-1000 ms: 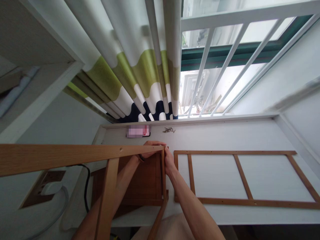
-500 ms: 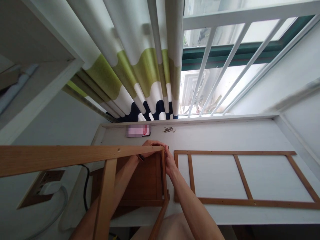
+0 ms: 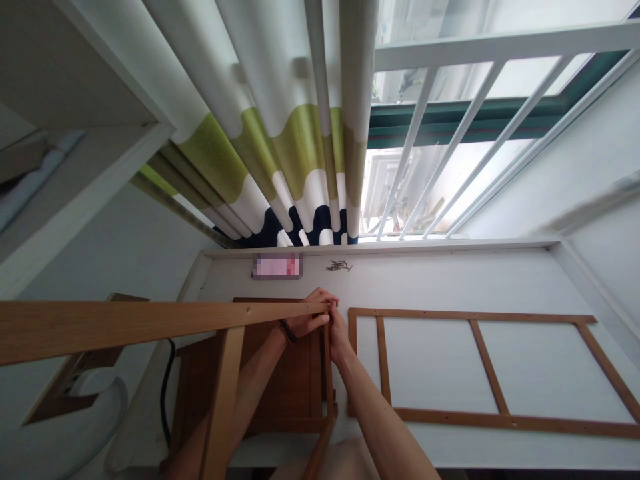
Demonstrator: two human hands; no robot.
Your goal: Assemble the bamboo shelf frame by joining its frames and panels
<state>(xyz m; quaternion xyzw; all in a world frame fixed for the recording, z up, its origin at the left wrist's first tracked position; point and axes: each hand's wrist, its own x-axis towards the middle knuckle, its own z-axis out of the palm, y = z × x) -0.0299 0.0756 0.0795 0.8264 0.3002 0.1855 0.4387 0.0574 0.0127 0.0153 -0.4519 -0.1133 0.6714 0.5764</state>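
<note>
A wooden frame [image 3: 150,321] stands upright close to the camera, its long top rail running from the left edge to a far corner. My left hand [image 3: 311,315] is curled round that far corner from the left. My right hand [image 3: 339,330] presses against the same corner from the right, fingers pinched at the joint; anything small between them is hidden. Below the hands a brown wooden panel [image 3: 285,373] lies on the white table [image 3: 450,280].
A second flat wooden frame [image 3: 487,367] with cross bars lies on the table to the right. A small heap of screws [image 3: 340,267] and a blurred flat object [image 3: 277,266] sit near the window edge. Curtains [image 3: 280,147] hang behind; a black cable [image 3: 164,393] runs down at left.
The view shifted slightly, so the table appears a little lower. Both hands stay at the frame's far corner, the left fingers curled a bit tighter.
</note>
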